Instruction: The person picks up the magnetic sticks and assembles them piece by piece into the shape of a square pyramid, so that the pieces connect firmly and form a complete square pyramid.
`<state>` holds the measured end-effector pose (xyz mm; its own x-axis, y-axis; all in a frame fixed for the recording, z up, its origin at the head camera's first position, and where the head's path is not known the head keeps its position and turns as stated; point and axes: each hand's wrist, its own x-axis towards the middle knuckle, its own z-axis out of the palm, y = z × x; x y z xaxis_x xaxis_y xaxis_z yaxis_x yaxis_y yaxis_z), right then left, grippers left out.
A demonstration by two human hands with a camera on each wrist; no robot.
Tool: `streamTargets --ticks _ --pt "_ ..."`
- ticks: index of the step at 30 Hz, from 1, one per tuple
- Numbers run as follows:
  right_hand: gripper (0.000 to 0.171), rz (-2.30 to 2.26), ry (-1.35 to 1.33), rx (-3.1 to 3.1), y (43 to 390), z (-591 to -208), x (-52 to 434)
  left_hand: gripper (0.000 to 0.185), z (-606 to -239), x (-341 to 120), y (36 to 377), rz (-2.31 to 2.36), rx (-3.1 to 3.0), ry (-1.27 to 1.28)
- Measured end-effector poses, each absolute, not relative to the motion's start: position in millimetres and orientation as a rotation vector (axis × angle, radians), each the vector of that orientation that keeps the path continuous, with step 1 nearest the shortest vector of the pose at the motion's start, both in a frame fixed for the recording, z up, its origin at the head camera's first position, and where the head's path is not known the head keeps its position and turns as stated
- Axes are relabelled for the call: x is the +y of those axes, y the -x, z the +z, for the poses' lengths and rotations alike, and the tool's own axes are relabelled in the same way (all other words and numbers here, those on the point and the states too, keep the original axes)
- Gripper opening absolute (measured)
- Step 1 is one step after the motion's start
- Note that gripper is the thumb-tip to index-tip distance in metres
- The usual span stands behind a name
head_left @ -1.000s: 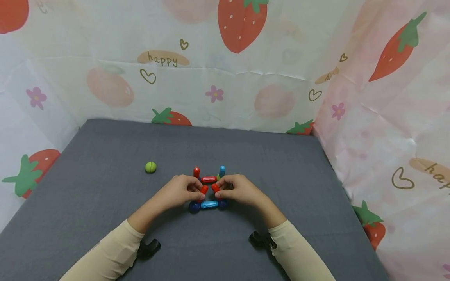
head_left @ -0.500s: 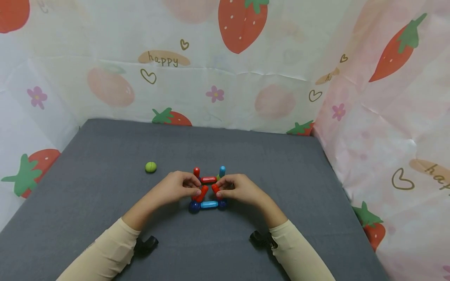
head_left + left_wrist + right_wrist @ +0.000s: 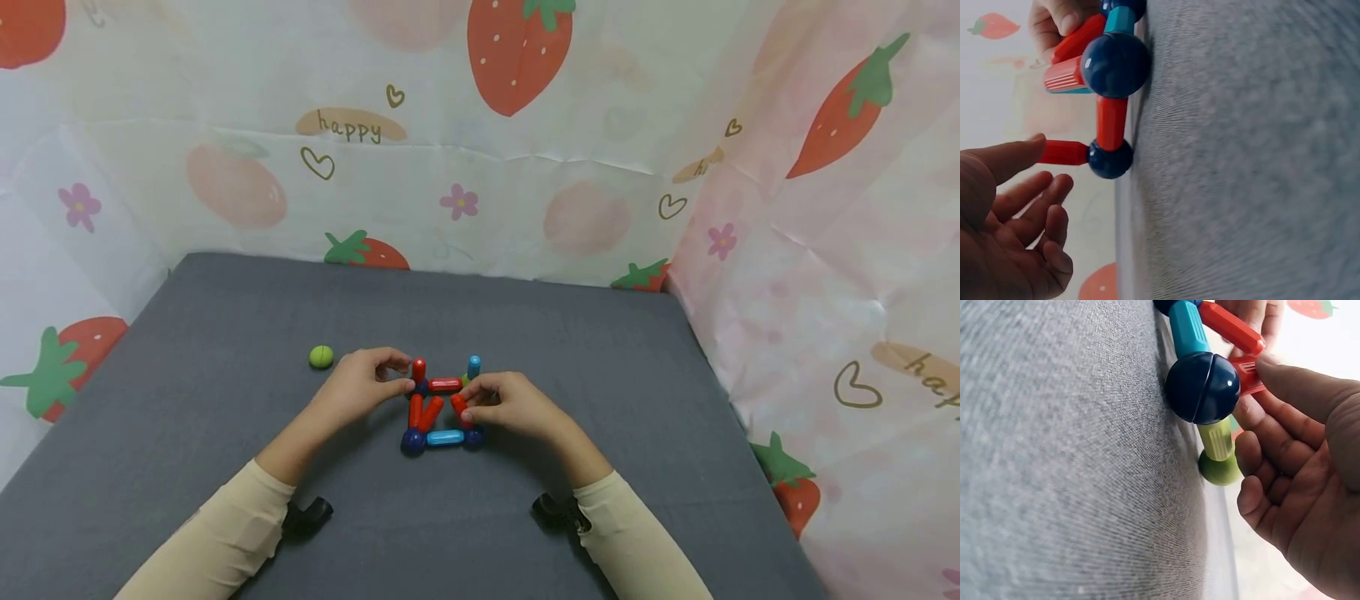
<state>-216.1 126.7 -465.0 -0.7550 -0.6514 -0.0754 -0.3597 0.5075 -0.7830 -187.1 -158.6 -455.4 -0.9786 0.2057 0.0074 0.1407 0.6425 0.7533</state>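
A frame of magnetic rods and balls stands on the grey cloth. Its front has a light-blue rod (image 3: 446, 437) between dark-blue balls (image 3: 413, 442). My left hand (image 3: 360, 383) is beside the upright red rod (image 3: 419, 369) at the back left, its thumb at the rod's end in the left wrist view and its other fingers loosely bent. My right hand (image 3: 513, 404) pinches a tilted red rod (image 3: 1247, 375) above the front right ball (image 3: 1202, 387). Another red rod (image 3: 431, 414) leans inward from the front left ball, free of both hands.
A loose green ball (image 3: 321, 357) lies to the left of the frame. An upright blue rod (image 3: 474, 367) rises at the back right, and a red rod (image 3: 446, 384) spans the back. Strawberry-printed cloth (image 3: 480, 200) hangs behind the table.
My left hand has let go of the leaning red rod at the front left and moved back and left to the upright red rod. The right hand keeps its place.
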Motion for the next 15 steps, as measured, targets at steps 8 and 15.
streamTargets --ticks 8,15 --pt "0.022 -1.119 0.852 2.381 214.3 -464.8 124.6 0.035 -461.5 -156.8 190.9 1.292 2.741 -0.342" --pt "0.023 -1.092 0.865 2.361 214.4 -463.0 126.9 0.017 -461.5 -155.0 189.7 1.317 2.740 -0.346"
